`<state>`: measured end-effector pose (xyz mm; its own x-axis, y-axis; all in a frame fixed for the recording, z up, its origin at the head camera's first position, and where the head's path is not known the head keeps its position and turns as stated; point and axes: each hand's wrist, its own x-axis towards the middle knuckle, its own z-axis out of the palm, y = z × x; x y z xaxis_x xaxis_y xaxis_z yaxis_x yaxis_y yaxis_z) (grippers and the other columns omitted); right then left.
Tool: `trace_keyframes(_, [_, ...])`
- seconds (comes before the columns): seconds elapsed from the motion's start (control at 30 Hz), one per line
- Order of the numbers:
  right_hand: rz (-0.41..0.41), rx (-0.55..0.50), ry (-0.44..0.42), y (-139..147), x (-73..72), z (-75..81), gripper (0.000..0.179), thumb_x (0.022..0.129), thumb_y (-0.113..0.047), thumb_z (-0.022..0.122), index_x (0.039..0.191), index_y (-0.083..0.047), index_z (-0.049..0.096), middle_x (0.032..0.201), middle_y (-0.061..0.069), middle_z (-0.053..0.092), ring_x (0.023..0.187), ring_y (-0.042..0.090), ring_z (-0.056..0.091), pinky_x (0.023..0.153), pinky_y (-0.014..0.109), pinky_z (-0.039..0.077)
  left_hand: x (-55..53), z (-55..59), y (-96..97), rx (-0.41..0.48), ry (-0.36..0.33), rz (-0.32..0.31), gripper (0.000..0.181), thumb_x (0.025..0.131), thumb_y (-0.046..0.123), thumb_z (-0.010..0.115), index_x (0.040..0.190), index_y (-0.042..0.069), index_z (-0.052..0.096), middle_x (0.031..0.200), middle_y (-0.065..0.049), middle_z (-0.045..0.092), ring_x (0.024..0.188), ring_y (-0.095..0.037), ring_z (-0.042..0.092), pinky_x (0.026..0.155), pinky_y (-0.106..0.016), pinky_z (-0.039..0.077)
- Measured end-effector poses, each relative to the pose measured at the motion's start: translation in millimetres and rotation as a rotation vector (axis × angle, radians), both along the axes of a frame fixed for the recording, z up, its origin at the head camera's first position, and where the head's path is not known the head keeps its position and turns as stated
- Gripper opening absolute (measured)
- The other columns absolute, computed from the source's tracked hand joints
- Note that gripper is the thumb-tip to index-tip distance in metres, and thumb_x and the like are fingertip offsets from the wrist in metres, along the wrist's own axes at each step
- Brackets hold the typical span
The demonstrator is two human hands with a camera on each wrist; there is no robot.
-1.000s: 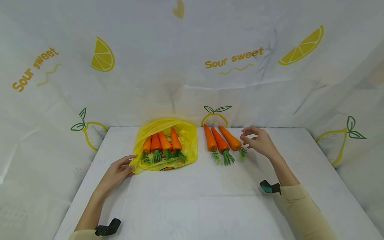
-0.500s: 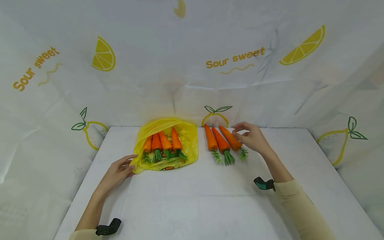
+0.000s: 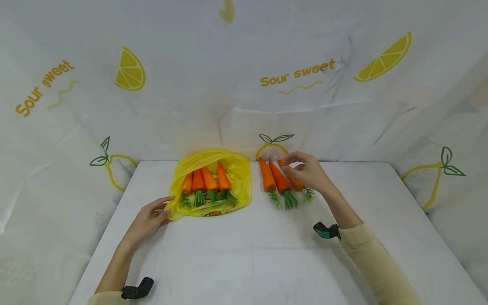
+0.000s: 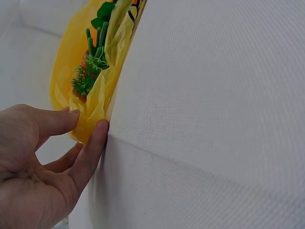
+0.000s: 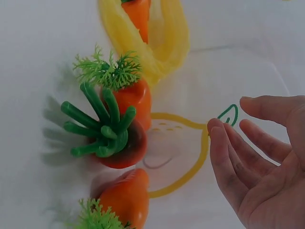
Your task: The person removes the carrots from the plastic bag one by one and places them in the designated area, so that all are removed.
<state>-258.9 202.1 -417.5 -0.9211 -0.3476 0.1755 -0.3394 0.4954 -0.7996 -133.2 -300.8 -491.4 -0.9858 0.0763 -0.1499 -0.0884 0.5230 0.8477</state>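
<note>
On the left, a yellow plastic bag (image 3: 243, 182) lies with its mouth toward me and several carrots (image 3: 223, 178) with green tops inside. My left hand (image 3: 148, 218) pinches the bag's near left corner; in the left wrist view, thumb and fingers (image 4: 90, 157) hold the yellow film. Three carrots lie side by side right of the bag: a left one (image 3: 267, 177), a middle one (image 3: 281, 178) and a right one (image 3: 298, 184). Over the right carrot hovers my right hand (image 3: 309, 171), partly hiding it. In the right wrist view its loosely bent fingers (image 5: 226, 167) hold nothing.
A white cloth covers the table (image 3: 244, 262), and a white sheet (image 3: 213, 76) printed with lemons hangs right behind it. Bag and carrots lie near the table's back edge. Each wrist wears a dark camera, such as the right wrist camera (image 3: 325, 231).
My right hand has moved left, from beside the right carrot to above it, now covering its middle. The left hand, the bag and the carrots have stayed put.
</note>
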Motion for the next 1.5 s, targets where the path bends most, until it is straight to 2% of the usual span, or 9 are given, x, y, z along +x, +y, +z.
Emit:
trace_keyframes(0.1, [0.019, -0.026, -0.021, -8.0, -0.4, 2.7, 0.026, 0.101, -0.009, 0.074, 0.124, 0.003, 0.071, 0.121, 0.026, 0.074, 0.077, 0.041, 0.073, 0.065, 0.022, 0.061, -0.2, 0.4, -0.9, -0.012, 0.002, -0.002, 0.051, 0.111, 0.017, 0.063, 0.159, 0.006, 0.052, 0.149, -0.035, 0.058, 0.126, -0.041, 0.071, 0.089, -0.025, 0.067])
trace_keyframes(0.17, [0.028, -0.028, -0.017, -14.1, -0.9, 4.1, 0.026, 0.101, -0.008, 0.074, 0.124, 0.005, 0.071, 0.119, 0.025, 0.074, 0.079, 0.039, 0.073, 0.067, 0.021, 0.061, -1.0, 0.6, -1.1, -0.017, -0.003, 0.002, 0.05, 0.111, 0.017, 0.063, 0.159, 0.007, 0.053, 0.149, -0.034, 0.058, 0.126, -0.041, 0.071, 0.089, -0.023, 0.066])
trace_keyframes(0.37, [0.067, -0.023, 0.016, -34.7, -1.7, 5.2, 0.025, 0.1, -0.007, 0.075, 0.123, 0.002, 0.072, 0.117, 0.022, 0.075, 0.099, 0.037, 0.073, 0.077, 0.017, 0.061, -0.7, 2.4, 0.1, -0.024, -0.011, 0.012, 0.049, 0.11, 0.018, 0.064, 0.158, 0.009, 0.054, 0.15, -0.034, 0.058, 0.128, -0.042, 0.07, 0.089, -0.019, 0.064])
trace_keyframes(0.6, [0.122, -0.009, 0.086, -53.8, -3.0, 4.7, 0.031, 0.099, -0.007, 0.078, 0.128, -0.001, 0.07, 0.128, 0.02, 0.071, 0.116, 0.035, 0.07, 0.09, 0.034, 0.061, 0.3, 2.2, -0.2, -0.022, -0.002, 0.009, 0.049, 0.11, 0.019, 0.064, 0.157, 0.009, 0.055, 0.15, -0.034, 0.057, 0.129, -0.043, 0.069, 0.089, -0.019, 0.063])
trace_keyframes(0.8, [0.161, -0.019, 0.111, -67.9, -4.8, 0.6, 0.029, 0.097, -0.007, 0.081, 0.123, 0.001, 0.071, 0.126, 0.021, 0.064, 0.113, 0.039, 0.071, 0.091, 0.041, 0.065, -0.8, 1.9, 0.0, -0.009, -0.004, 0.01, 0.049, 0.11, 0.017, 0.063, 0.158, 0.008, 0.054, 0.15, -0.034, 0.057, 0.127, -0.04, 0.07, 0.088, -0.018, 0.063])
trace_keyframes(0.97, [0.169, 0.002, 0.078, -79.1, -5.4, -2.6, 0.034, 0.097, -0.01, 0.081, 0.128, 0.002, 0.071, 0.126, 0.025, 0.07, 0.107, 0.038, 0.074, 0.094, 0.049, 0.067, 0.1, 2.1, 0.1, 0.001, -0.004, -0.001, 0.05, 0.11, 0.017, 0.063, 0.158, 0.006, 0.053, 0.149, -0.034, 0.058, 0.124, -0.038, 0.071, 0.088, -0.022, 0.066])
trace_keyframes(1.13, [0.188, -0.001, 0.029, -90.8, -2.9, -3.1, 0.038, 0.099, -0.013, 0.079, 0.132, 0.004, 0.069, 0.128, 0.029, 0.071, 0.105, 0.039, 0.075, 0.088, 0.045, 0.069, 0.5, 2.1, -0.3, 0.002, -0.002, -0.002, 0.051, 0.11, 0.017, 0.063, 0.159, 0.005, 0.052, 0.149, -0.035, 0.058, 0.124, -0.039, 0.071, 0.088, -0.024, 0.066])
trace_keyframes(1.33, [0.188, 0.016, 0.006, -101.9, 0.3, -6.7, 0.038, 0.1, -0.018, 0.079, 0.132, -0.002, 0.069, 0.131, 0.026, 0.071, 0.11, 0.035, 0.075, 0.095, 0.045, 0.067, 1.1, 1.7, 0.7, 0.002, -0.008, 0.01, 0.051, 0.11, 0.016, 0.065, 0.158, 0.007, 0.054, 0.15, -0.034, 0.058, 0.126, -0.04, 0.07, 0.088, -0.022, 0.065])
trace_keyframes(1.5, [0.226, 0.017, -0.026, -111.6, -1.5, -11.0, 0.039, 0.101, -0.017, 0.078, 0.134, 0.0, 0.066, 0.133, 0.027, 0.069, 0.112, 0.037, 0.074, 0.09, 0.04, 0.068, 1.2, 1.6, 1.2, -0.009, -0.007, 0.011, 0.05, 0.11, 0.017, 0.065, 0.158, 0.008, 0.054, 0.149, -0.034, 0.058, 0.125, -0.04, 0.071, 0.089, -0.022, 0.065])
